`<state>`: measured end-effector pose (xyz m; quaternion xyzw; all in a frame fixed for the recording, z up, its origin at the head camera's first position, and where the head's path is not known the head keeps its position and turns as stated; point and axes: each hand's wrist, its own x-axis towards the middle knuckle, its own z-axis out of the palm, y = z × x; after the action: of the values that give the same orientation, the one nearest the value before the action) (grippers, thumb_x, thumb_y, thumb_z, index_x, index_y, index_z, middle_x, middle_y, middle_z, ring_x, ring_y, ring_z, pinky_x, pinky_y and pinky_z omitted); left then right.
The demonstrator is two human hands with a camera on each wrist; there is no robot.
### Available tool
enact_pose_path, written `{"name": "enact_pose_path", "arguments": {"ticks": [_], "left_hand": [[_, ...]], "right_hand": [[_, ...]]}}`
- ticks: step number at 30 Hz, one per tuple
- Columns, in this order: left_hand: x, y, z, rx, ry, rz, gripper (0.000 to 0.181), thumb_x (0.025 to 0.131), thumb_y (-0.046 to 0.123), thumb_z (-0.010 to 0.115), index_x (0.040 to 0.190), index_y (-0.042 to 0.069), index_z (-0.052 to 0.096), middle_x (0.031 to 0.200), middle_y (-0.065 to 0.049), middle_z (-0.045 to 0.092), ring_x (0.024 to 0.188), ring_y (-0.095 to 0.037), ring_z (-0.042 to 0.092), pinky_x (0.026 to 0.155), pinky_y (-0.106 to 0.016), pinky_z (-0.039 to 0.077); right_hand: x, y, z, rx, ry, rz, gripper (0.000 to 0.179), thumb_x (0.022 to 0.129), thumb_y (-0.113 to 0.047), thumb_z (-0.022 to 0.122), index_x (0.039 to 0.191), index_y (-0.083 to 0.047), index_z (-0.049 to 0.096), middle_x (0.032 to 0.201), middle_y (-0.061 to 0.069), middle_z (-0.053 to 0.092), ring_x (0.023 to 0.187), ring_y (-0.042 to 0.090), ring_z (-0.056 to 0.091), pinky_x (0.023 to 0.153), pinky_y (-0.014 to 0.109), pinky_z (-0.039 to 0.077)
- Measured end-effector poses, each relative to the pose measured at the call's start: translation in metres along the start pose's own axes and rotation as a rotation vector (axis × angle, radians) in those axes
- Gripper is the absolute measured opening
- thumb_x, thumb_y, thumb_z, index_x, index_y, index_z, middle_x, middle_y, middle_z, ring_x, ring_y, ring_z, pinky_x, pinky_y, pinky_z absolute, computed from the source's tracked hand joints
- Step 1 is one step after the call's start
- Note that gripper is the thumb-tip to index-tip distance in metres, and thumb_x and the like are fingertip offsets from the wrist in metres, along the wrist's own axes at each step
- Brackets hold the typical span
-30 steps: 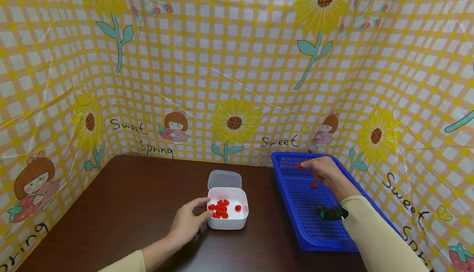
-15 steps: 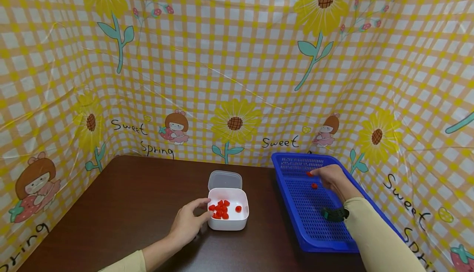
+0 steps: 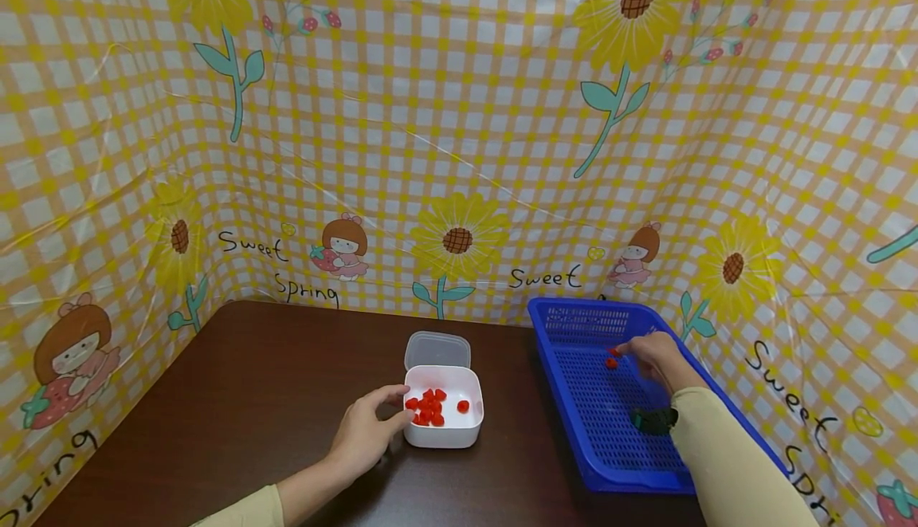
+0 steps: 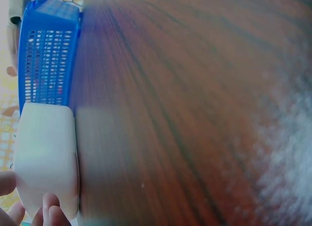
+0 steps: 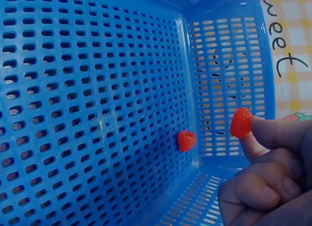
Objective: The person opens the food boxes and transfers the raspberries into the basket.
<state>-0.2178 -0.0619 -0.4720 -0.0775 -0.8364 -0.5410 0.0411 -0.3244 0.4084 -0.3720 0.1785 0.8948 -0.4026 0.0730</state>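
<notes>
In the right wrist view, my right hand (image 5: 273, 177) pinches a red raspberry (image 5: 240, 122) between thumb and forefinger, the other fingers curled in. Another red raspberry (image 5: 186, 140) lies on the floor of the blue basket (image 5: 97, 113), close to its end wall. Over at the middle of the table, my left hand (image 3: 366, 429) touches the left side of a small white box (image 3: 445, 437), thumb and forefinger apart. Several red raspberries (image 3: 430, 407) are clustered at the left inside that box, with a single raspberry (image 3: 463, 407) at the right.
Behind the white box lies its translucent lid (image 3: 437, 350). The basket's high rim (image 3: 566, 407) stands right of the box on the dark brown table (image 3: 287, 367). A checked cloth (image 3: 387, 152) closes off the back and both sides.
My right hand has moved down and slightly right inside the basket, bringing its raspberry nearer to the one lying there. The left hand stays against the box.
</notes>
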Motion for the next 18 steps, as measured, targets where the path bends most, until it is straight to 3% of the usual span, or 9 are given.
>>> {"name": "enact_pose_path", "arguments": {"ticks": [9,10,18], "left_hand": [[-0.001,0.001,0.000,-0.009,-0.004,-0.009,0.040,0.090,0.026,0.076,0.127,0.014,0.068,0.108,-0.006,0.068,0.054,-0.014,0.058,0.046,-0.029,0.047],[-0.001,0.001,0.000,-0.009,-0.004,-0.008,0.040,0.090,0.026,0.075,0.127,0.014,0.068,0.108,-0.006,0.068,0.054,-0.014,0.059,0.046,-0.029,0.047],[-0.001,0.001,0.000,-0.017,-0.007,-0.002,0.040,0.090,0.026,0.076,0.127,0.014,0.068,0.109,-0.007,0.067,0.055,-0.015,0.059,0.046,-0.029,0.047]], "right_hand": [[0.000,-0.003,0.001,0.011,0.014,-0.036,0.048,0.095,-0.018,0.065,0.054,-0.019,0.040,0.046,-0.010,0.027,0.041,0.007,0.026,0.043,0.026,0.031],[-0.001,-0.005,0.002,0.002,0.016,-0.044,0.051,0.095,-0.019,0.065,0.054,-0.021,0.034,0.046,-0.010,0.027,0.041,0.007,0.026,0.043,0.026,0.032],[-0.020,-0.033,0.013,0.055,-0.019,-0.111,0.050,0.093,-0.023,0.069,0.058,-0.022,0.032,0.049,-0.010,0.026,0.043,0.008,0.026,0.045,0.028,0.032]]}}
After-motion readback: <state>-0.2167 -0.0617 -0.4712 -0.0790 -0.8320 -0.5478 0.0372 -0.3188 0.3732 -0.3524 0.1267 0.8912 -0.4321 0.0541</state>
